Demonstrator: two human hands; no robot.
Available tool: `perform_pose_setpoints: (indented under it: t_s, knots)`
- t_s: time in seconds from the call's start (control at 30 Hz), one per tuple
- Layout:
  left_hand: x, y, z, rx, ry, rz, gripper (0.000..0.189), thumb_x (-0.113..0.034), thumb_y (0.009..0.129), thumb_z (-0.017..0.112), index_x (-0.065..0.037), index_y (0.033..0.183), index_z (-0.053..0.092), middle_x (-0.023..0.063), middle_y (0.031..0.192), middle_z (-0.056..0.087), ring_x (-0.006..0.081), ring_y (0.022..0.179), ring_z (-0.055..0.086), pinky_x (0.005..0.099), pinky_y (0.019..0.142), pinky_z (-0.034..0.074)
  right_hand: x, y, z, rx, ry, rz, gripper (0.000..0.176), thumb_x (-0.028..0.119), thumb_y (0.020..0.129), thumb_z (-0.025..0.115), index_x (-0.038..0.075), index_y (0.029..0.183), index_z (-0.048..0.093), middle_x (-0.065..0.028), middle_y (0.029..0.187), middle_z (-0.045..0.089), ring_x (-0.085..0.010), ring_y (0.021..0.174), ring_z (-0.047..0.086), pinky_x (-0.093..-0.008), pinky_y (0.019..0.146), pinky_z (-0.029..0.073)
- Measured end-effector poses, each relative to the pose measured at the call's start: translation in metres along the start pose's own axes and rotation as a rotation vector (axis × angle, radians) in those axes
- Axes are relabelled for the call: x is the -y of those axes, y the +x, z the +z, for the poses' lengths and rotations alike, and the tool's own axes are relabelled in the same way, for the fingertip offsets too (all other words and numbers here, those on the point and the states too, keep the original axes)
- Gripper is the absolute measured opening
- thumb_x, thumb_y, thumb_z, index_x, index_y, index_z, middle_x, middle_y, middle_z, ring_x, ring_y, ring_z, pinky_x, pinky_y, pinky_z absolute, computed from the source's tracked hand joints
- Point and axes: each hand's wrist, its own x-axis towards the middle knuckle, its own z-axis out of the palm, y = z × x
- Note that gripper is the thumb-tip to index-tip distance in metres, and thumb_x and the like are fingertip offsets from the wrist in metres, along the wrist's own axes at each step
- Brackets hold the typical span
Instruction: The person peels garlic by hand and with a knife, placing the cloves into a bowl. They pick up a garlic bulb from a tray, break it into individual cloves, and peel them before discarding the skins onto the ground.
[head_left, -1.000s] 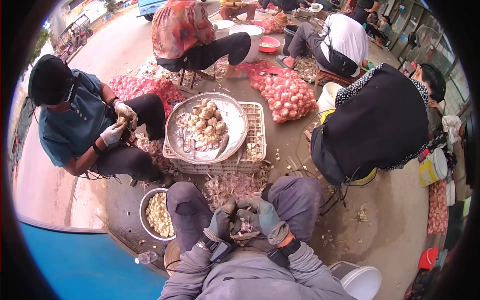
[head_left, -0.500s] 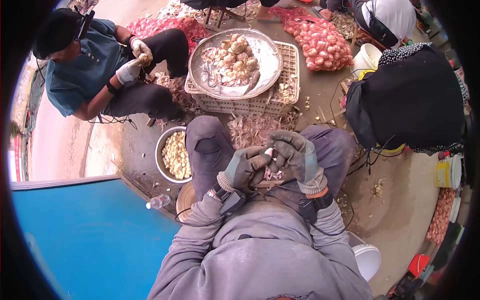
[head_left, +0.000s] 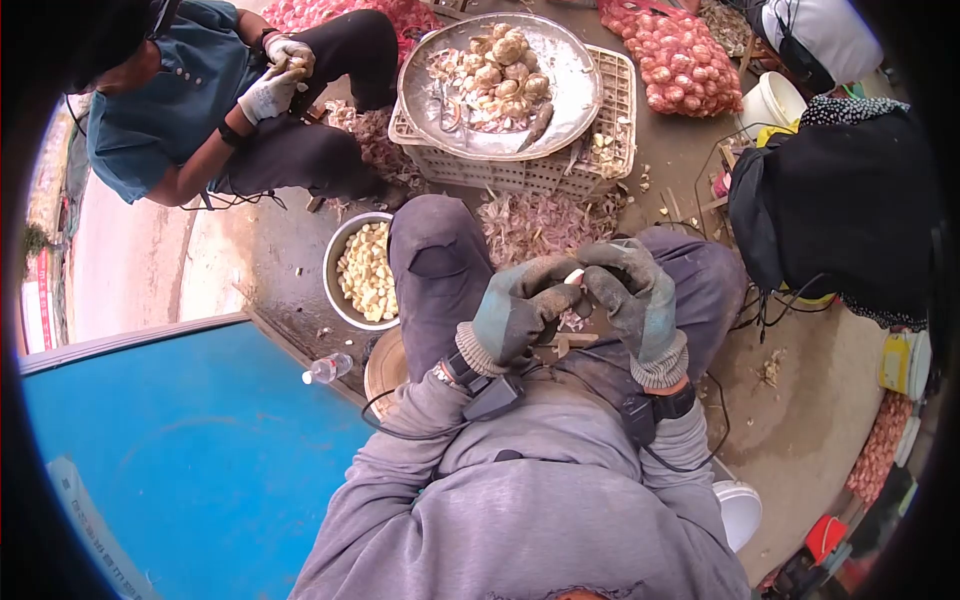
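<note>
Both hands wear grey-green work gloves and meet over my lap. My left hand has its thumb and fingers pinched on a small white and pink garlic clove. My right hand is curled with its fingertips at the other side of the same clove. Beyond them lies a heap of pinkish garlic skins on the ground. A metal bowl of peeled cloves stands beside my left knee. Past the skins, a round metal tray with garlic bulbs and loose cloves rests on a plastic crate.
A co-worker at the upper left holds garlic in gloved hands. Red net bags of garlic, a white bucket and a black-draped thing are at the right. A blue panel and a plastic bottle lie at the left.
The whole view has shifted, so the surroundings sit further right and higher. My hands remain together at the clove, with the fingers of the right hand slightly changed in pose.
</note>
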Motion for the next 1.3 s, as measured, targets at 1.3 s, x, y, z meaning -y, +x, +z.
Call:
perform_pose_setpoints:
  t_s: [1.3]
  knots:
    - [0.013, 0.007, -0.03, 0.103, -0.163, -0.048, 0.037, -0.031, 0.105, 0.055, 0.002, 0.119, 0.064, 0.0122, 0.08, 0.07, 0.0075, 0.04, 0.044, 0.0213, 0.038, 0.032, 0.0, -0.002, -0.031, 0.264, -0.48, 0.143, 0.021, 0.021, 0.09, 0.076, 0.001, 0.088, 0.068, -0.0169, 0.081, 0.066, -0.0306, 0.071, 0.068, -0.0388, 0.064, 0.051]
